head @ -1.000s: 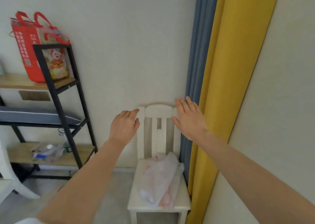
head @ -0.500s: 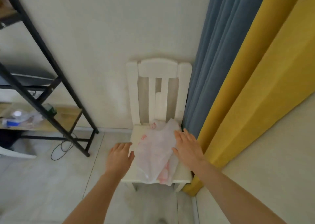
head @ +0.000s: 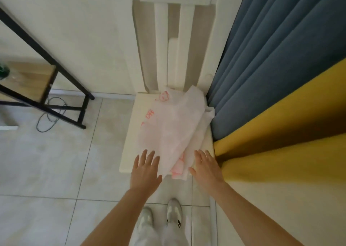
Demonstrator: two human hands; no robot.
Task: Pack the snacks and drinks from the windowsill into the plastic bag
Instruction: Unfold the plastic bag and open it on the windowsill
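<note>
1. Plastic bag (head: 174, 126): thin, translucent white w/ pink-red print, lying crumpled flat on the seat of a white chair (head: 131, 133). It runs from the seat's back edge at 12 o'clock down to the front edge, where a corner hangs just over the lip.
2. Left hand (head: 145, 172): palm down, fingers straight & spread, at approx 7 o'clock of the bag. Fingertips are over the seat's front edge, right at the bag's near-left border; can't tell if they actually touch it. Holds nothing.
3. Right hand (head: 206, 169): also palm down, fingers straight & slightly apart, at approx 5 o'clock of the bag, just beside its hanging corner. Contact unclear; nothing gripped.
4. Chair back w/ vertical slats stands against a pale wall at 12 o'clock.
5. Blue curtain (head: 271, 58) hangs at 2 o'clock of the seat, touching its right side; yellow curtain (head: 280, 133) next to it at 3 o'clock.
6. Black metal shelf (head: 56, 66) w/ wooden board at 10 o'clock, a cable (head: 46, 118) looped on the tile floor under it.
7. Two pale sneakers (head: 161, 217) at 6 o'clock, below the hands.
</note>
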